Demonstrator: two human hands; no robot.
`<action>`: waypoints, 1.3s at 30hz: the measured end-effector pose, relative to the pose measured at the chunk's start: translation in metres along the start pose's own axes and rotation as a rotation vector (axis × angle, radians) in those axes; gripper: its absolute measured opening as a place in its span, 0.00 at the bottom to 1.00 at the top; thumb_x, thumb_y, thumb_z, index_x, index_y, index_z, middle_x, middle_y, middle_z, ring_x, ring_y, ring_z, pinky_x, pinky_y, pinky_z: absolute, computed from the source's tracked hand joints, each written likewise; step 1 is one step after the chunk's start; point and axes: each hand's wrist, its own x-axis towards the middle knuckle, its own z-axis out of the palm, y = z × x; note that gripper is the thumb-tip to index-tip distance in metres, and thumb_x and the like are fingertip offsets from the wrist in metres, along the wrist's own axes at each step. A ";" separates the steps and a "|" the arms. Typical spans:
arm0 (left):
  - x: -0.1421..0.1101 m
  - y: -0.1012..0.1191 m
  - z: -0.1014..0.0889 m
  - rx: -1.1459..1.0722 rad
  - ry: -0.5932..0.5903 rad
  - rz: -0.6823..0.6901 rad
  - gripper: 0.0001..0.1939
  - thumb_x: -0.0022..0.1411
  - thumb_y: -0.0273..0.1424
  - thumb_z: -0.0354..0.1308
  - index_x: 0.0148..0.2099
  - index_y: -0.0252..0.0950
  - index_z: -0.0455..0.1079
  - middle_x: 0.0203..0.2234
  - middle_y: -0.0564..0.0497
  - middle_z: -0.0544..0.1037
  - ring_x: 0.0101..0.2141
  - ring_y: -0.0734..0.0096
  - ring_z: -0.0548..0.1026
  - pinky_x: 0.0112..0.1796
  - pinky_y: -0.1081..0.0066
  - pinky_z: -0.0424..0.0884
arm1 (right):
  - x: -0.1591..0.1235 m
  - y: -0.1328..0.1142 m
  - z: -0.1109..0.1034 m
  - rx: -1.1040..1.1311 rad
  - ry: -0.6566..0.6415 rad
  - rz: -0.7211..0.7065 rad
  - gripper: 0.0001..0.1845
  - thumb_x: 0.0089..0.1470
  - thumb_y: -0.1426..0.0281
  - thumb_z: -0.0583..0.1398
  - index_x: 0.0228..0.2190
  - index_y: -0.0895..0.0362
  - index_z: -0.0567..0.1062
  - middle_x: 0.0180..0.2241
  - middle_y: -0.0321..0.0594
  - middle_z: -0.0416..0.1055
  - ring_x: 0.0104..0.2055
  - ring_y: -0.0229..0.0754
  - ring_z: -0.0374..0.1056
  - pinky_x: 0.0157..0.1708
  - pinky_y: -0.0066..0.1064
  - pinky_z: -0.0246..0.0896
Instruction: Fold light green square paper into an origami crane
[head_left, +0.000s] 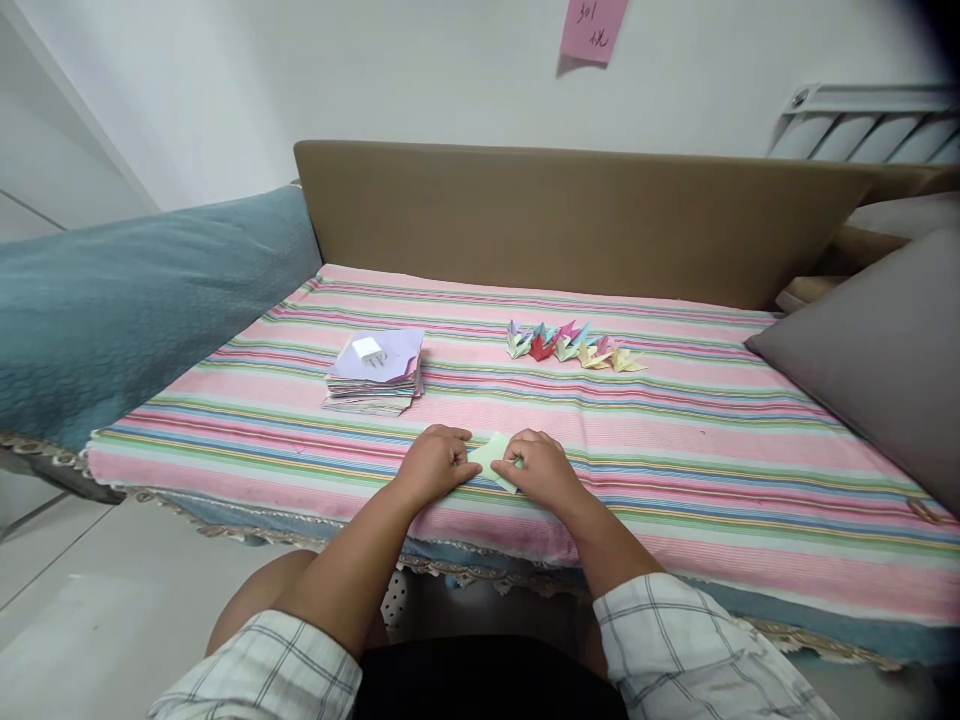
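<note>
A small sheet of pale green paper [491,455], partly folded, lies on the striped cloth near the front of the seat. My left hand [439,462] holds its left side, with the fingers curled and the thumb pressing on the paper. On the right side, my right hand [541,465] pinches the paper between thumb and fingers. Parts of the sheet are hidden under both hands. Beyond them stand several folded paper cranes [566,343] in red, pink, blue, green and yellow, set close together in rows.
Left of my hands is a thick stack of coloured paper [373,393] with a white plug adapter [369,350] on top. A grey cushion [877,350] leans at the right. The brown backrest [555,220] rises behind. A small brown object [924,510] lies near the right edge.
</note>
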 end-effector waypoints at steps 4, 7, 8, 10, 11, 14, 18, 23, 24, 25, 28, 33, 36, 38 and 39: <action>0.000 0.000 0.001 0.018 0.004 0.004 0.14 0.50 0.33 0.63 0.17 0.37 0.65 0.27 0.50 0.79 0.46 0.60 0.73 0.44 0.65 0.65 | 0.000 -0.001 0.001 0.040 -0.003 0.033 0.12 0.53 0.59 0.58 0.27 0.52 0.77 0.36 0.38 0.71 0.42 0.42 0.63 0.43 0.33 0.52; 0.000 0.000 0.001 0.012 0.001 -0.003 0.14 0.50 0.33 0.63 0.17 0.37 0.66 0.26 0.50 0.79 0.46 0.60 0.73 0.44 0.66 0.65 | 0.001 0.000 0.003 0.043 0.001 0.047 0.11 0.51 0.60 0.59 0.26 0.52 0.77 0.37 0.37 0.71 0.42 0.43 0.63 0.44 0.34 0.52; 0.000 0.000 0.001 0.008 -0.003 -0.007 0.14 0.50 0.33 0.63 0.17 0.38 0.66 0.26 0.50 0.79 0.46 0.60 0.73 0.44 0.65 0.65 | 0.001 0.000 0.004 0.040 0.006 0.046 0.10 0.50 0.60 0.60 0.25 0.52 0.77 0.37 0.37 0.71 0.42 0.43 0.63 0.44 0.34 0.52; 0.001 -0.001 0.002 0.002 -0.006 -0.019 0.14 0.49 0.34 0.63 0.17 0.38 0.66 0.26 0.50 0.79 0.46 0.59 0.72 0.44 0.65 0.65 | 0.002 0.001 0.005 0.036 0.021 0.037 0.09 0.49 0.61 0.61 0.24 0.52 0.77 0.36 0.38 0.72 0.41 0.43 0.64 0.43 0.34 0.53; 0.001 -0.001 0.002 -0.001 -0.006 -0.022 0.14 0.49 0.34 0.63 0.17 0.38 0.66 0.26 0.50 0.79 0.46 0.58 0.72 0.43 0.65 0.65 | 0.002 0.002 0.006 0.034 0.029 0.032 0.09 0.48 0.62 0.61 0.24 0.52 0.77 0.36 0.38 0.72 0.41 0.43 0.64 0.43 0.34 0.53; 0.000 -0.002 0.003 -0.001 0.000 -0.022 0.14 0.49 0.34 0.64 0.17 0.38 0.66 0.28 0.50 0.79 0.46 0.58 0.73 0.44 0.64 0.65 | 0.002 0.003 0.008 0.024 0.045 0.018 0.07 0.47 0.62 0.62 0.23 0.52 0.77 0.35 0.38 0.72 0.40 0.43 0.64 0.43 0.34 0.53; 0.000 -0.002 0.003 0.019 -0.005 -0.024 0.13 0.49 0.34 0.64 0.17 0.37 0.67 0.29 0.50 0.79 0.45 0.58 0.73 0.44 0.64 0.65 | 0.003 0.004 0.010 0.031 0.049 0.018 0.07 0.45 0.63 0.63 0.22 0.52 0.77 0.35 0.38 0.72 0.40 0.43 0.64 0.43 0.34 0.54; -0.001 -0.002 0.004 0.041 0.005 -0.017 0.13 0.48 0.33 0.65 0.18 0.37 0.67 0.34 0.48 0.79 0.46 0.58 0.72 0.44 0.64 0.66 | 0.002 0.003 0.010 0.027 0.057 0.022 0.06 0.45 0.64 0.63 0.22 0.52 0.77 0.34 0.38 0.72 0.40 0.44 0.64 0.42 0.34 0.54; -0.001 -0.002 0.004 0.049 0.005 -0.013 0.13 0.48 0.33 0.64 0.18 0.37 0.67 0.34 0.48 0.79 0.46 0.58 0.72 0.43 0.63 0.66 | 0.002 0.002 0.010 0.025 0.060 0.023 0.06 0.45 0.64 0.63 0.22 0.52 0.77 0.34 0.38 0.72 0.40 0.44 0.64 0.42 0.34 0.54; -0.001 -0.001 0.004 0.056 0.007 -0.011 0.13 0.48 0.33 0.64 0.18 0.37 0.67 0.34 0.47 0.79 0.46 0.58 0.72 0.43 0.63 0.66 | 0.001 0.002 0.010 0.025 0.062 0.025 0.06 0.45 0.64 0.63 0.22 0.52 0.76 0.34 0.38 0.72 0.40 0.44 0.64 0.42 0.34 0.54; -0.002 0.000 0.006 0.074 0.020 0.001 0.12 0.48 0.33 0.65 0.18 0.37 0.67 0.37 0.46 0.79 0.45 0.58 0.72 0.43 0.62 0.65 | 0.000 0.000 0.009 0.027 0.066 0.030 0.05 0.44 0.65 0.63 0.22 0.53 0.76 0.34 0.38 0.72 0.40 0.44 0.63 0.42 0.34 0.53; -0.005 -0.001 0.009 0.068 0.051 0.012 0.13 0.48 0.33 0.65 0.19 0.37 0.64 0.34 0.48 0.79 0.45 0.58 0.72 0.45 0.61 0.64 | -0.001 0.001 0.008 0.039 0.077 0.018 0.07 0.45 0.65 0.63 0.30 0.52 0.75 0.35 0.37 0.71 0.41 0.45 0.63 0.43 0.36 0.52; -0.007 -0.001 0.012 0.038 0.090 -0.019 0.12 0.48 0.33 0.65 0.22 0.38 0.64 0.34 0.48 0.78 0.45 0.58 0.71 0.44 0.62 0.64 | -0.002 0.002 0.009 0.049 0.066 -0.022 0.12 0.47 0.65 0.62 0.37 0.48 0.76 0.39 0.37 0.70 0.44 0.45 0.62 0.47 0.39 0.50; -0.009 0.001 0.013 0.027 0.119 -0.063 0.11 0.47 0.33 0.65 0.25 0.38 0.64 0.36 0.48 0.77 0.44 0.58 0.71 0.44 0.61 0.64 | -0.003 0.003 0.010 0.041 0.051 -0.051 0.12 0.49 0.64 0.61 0.39 0.45 0.76 0.40 0.37 0.69 0.46 0.45 0.62 0.48 0.40 0.48; -0.011 0.002 0.013 0.029 0.132 -0.085 0.11 0.47 0.33 0.65 0.27 0.38 0.64 0.37 0.48 0.77 0.43 0.58 0.71 0.44 0.61 0.64 | -0.003 0.003 0.011 0.036 0.045 -0.061 0.11 0.50 0.64 0.61 0.39 0.45 0.77 0.40 0.37 0.69 0.46 0.45 0.62 0.48 0.40 0.48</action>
